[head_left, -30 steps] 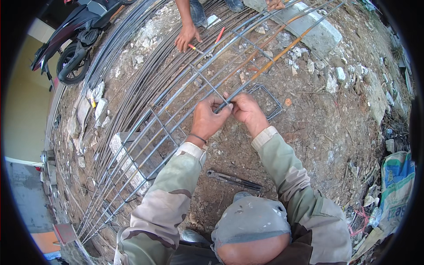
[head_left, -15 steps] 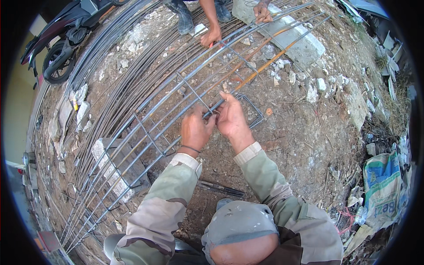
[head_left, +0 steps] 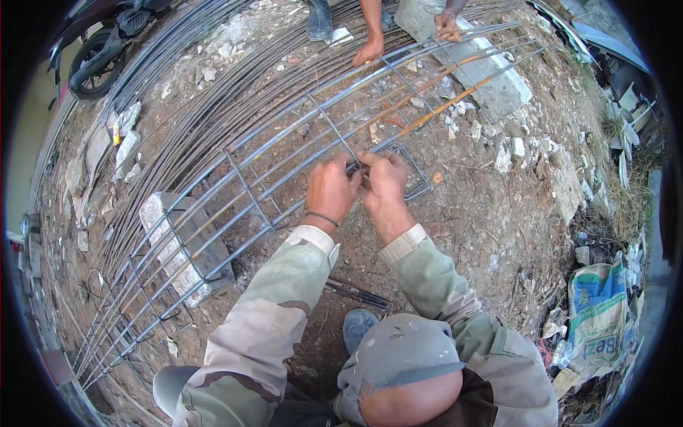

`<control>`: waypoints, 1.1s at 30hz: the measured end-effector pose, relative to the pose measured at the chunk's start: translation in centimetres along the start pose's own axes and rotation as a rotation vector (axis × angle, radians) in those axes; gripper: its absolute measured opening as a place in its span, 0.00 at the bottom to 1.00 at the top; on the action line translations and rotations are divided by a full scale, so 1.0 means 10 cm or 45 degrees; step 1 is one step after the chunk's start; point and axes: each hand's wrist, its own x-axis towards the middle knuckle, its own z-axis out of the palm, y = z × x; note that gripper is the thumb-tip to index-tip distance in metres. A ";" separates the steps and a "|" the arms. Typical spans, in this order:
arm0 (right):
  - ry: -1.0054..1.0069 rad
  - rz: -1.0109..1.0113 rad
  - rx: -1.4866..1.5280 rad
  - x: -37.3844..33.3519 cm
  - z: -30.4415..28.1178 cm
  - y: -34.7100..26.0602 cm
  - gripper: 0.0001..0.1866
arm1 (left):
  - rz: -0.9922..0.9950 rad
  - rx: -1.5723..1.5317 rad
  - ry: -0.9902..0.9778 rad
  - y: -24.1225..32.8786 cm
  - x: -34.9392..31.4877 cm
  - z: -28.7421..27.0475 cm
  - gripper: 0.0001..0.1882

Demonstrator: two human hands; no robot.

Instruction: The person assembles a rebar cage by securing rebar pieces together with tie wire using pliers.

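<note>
The rebar cage (head_left: pixel 247 187) runs lower left to upper right; left hand (head_left: pixel 330 188) and right hand (head_left: pixel 385 182) curl fingers closed on its near edge, bare soil (head_left: pixel 462 217) open rightward.

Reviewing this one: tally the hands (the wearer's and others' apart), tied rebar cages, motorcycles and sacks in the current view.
Wearer's hands: 2 (left hand, right hand)
Other hands: 2
Rebar cage: 1
Motorcycle: 1
Sack: 1
Total: 7

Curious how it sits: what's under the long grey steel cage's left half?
A pale rectangular concrete block on brown soil; its underside and strips beneath cage bars are hidden.
</note>
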 end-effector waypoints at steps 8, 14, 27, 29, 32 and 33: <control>-0.126 -0.602 -0.685 -0.09 -0.46 -0.01 0.13 | -0.081 -0.007 -0.030 0.01 0.02 -0.04 0.12; -0.630 -1.551 -1.671 -0.33 -0.51 -0.40 0.28 | -0.135 -0.169 -0.064 0.01 0.05 -0.09 0.10; -1.115 -1.404 -1.858 -0.02 -0.40 -0.67 0.23 | 0.028 -0.049 -0.051 -0.01 0.06 -0.05 0.10; -1.101 -1.386 -1.838 0.02 -0.41 -0.69 0.23 | 0.052 -0.053 -0.048 -0.02 0.07 -0.04 0.10; -1.076 -1.343 -1.781 0.07 -0.40 -0.71 0.21 | 0.099 -0.036 -0.027 -0.02 0.07 -0.03 0.10; -1.064 -1.320 -1.746 0.09 -0.39 -0.71 0.21 | 0.097 -0.048 -0.022 -0.03 0.07 -0.02 0.11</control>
